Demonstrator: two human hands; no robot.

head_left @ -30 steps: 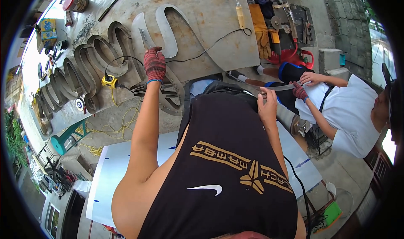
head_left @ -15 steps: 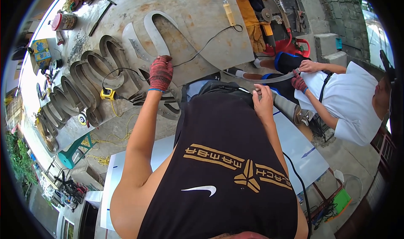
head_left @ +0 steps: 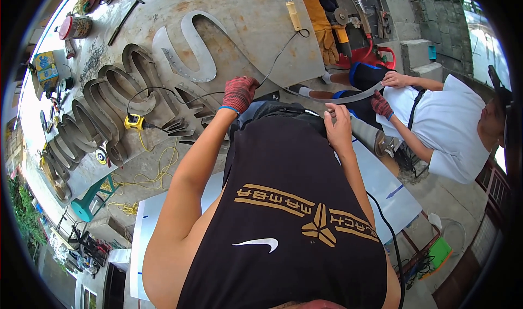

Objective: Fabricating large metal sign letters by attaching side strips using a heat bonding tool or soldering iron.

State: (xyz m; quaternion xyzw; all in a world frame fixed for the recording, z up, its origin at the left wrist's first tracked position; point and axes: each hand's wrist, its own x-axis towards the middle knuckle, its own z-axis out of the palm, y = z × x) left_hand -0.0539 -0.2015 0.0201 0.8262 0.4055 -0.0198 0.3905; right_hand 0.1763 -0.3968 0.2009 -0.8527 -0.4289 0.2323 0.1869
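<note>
My left hand (head_left: 239, 94), in a red and black knitted glove, is closed around a black cable (head_left: 202, 95) at the near edge of the metal table. The cable leaves the glove on both sides. My bare right hand (head_left: 339, 126) is in front of my waist, its fingers loosely bent and apart, with nothing seen in them. Beyond my left hand lies a grey metal S-shaped piece (head_left: 204, 69). From it a long thin metal strip (head_left: 351, 98) curves right to a co-worker's bare hand (head_left: 396, 80). The co-worker's gloved hand (head_left: 382, 104) is just below the strip.
Several bent metal letter shapes (head_left: 111, 80) stand on the left of the table (head_left: 256, 20), beside a yellow corded device (head_left: 134, 122). A hammer (head_left: 125, 21) lies farther back. An angle grinder (head_left: 342, 34) and leather gloves (head_left: 321, 31) are at the far right. White panels (head_left: 400, 211) lie behind me.
My left hand has moved right and nearer, off the S-shaped piece and onto the cable. The co-worker's gloved hand has dropped away from the strip. My right hand is nearly still.
</note>
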